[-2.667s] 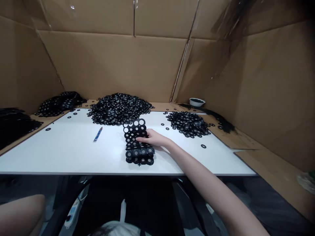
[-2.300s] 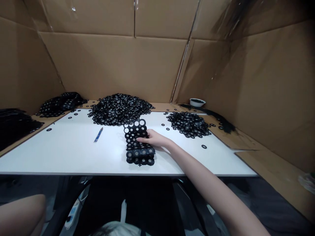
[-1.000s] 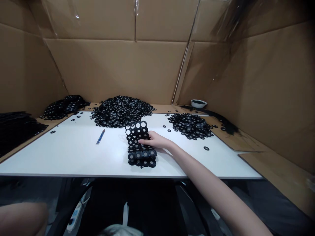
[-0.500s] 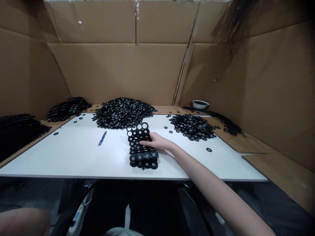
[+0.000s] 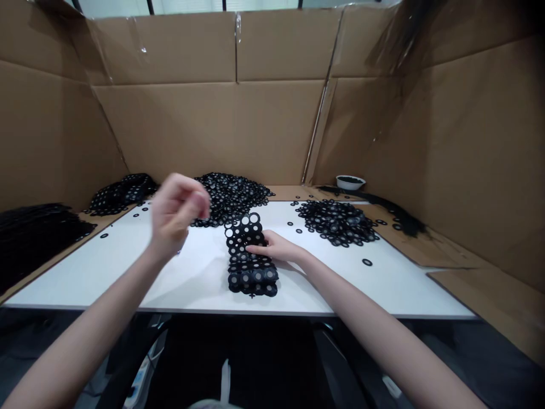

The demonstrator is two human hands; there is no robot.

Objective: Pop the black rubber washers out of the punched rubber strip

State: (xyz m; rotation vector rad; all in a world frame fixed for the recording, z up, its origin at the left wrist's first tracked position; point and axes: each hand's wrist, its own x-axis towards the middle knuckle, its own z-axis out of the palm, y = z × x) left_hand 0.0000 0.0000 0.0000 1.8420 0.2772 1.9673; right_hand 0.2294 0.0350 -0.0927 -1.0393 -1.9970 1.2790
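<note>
Now right hand (image 5: 276, 249) presses punched sheet (image 5: 249, 250)

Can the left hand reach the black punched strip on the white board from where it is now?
Probably yes. The left hand is raised just left of the punched strip, with only bare white board below; the right hand covers just the strip's right edge.

White table (image 5: 128, 267) w/ two ring piles (image 5: 238, 193) (image 5: 336, 218), small bowl (image 5: 349, 182), cardboard walls (image 5: 204, 130) around.

bare white tabletop (image 5: 106, 267) left of punched strip (image 5: 251, 258), washer heaps (image 5: 232, 196) behind, cardboard walls (image 5: 477, 147) closing round
</note>
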